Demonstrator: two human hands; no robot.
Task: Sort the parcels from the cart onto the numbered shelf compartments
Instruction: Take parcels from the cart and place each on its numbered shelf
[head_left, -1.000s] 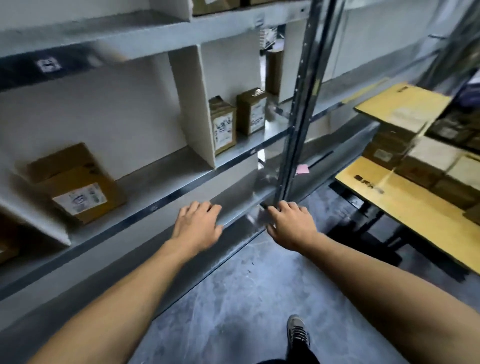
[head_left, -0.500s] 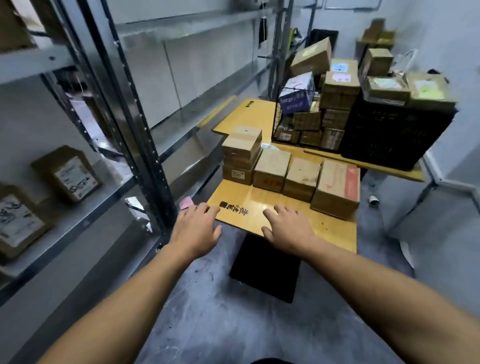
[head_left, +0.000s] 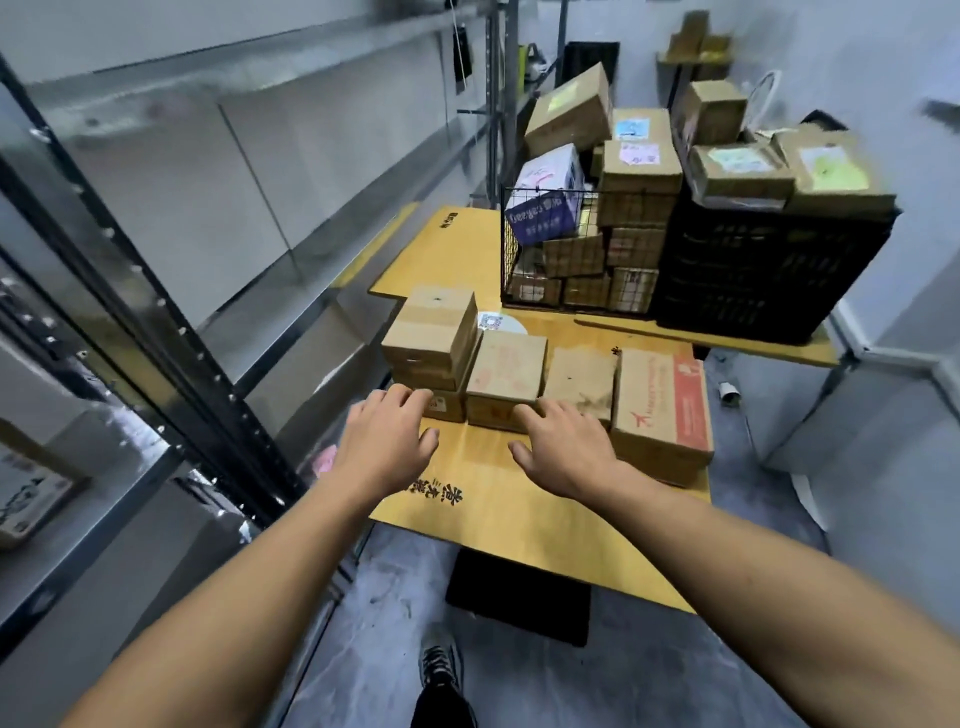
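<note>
I see the shelf rack (head_left: 156, 218) down the left, with the yellow cart deck (head_left: 519, 514) beside it. Black crate (head_left: 769, 280) and wire basket (head_left: 511, 249) sit at the far end, under heaped parcels (head_left: 641, 174). Parcel row (head_left: 506, 374) is on the near deck. Left hand (head_left: 387, 447) and right hand (head_left: 563, 449) hover just before it, fingers spread, holding nothing.

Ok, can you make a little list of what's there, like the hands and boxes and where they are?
Left hand: open, empty, near the stacked boxes
Right hand: open, empty, over the yellow board
Front row: red-printed box is rightmost
Behind: wire basket and black crate, both heaped with parcels
Left side: metal shelf rack
</note>
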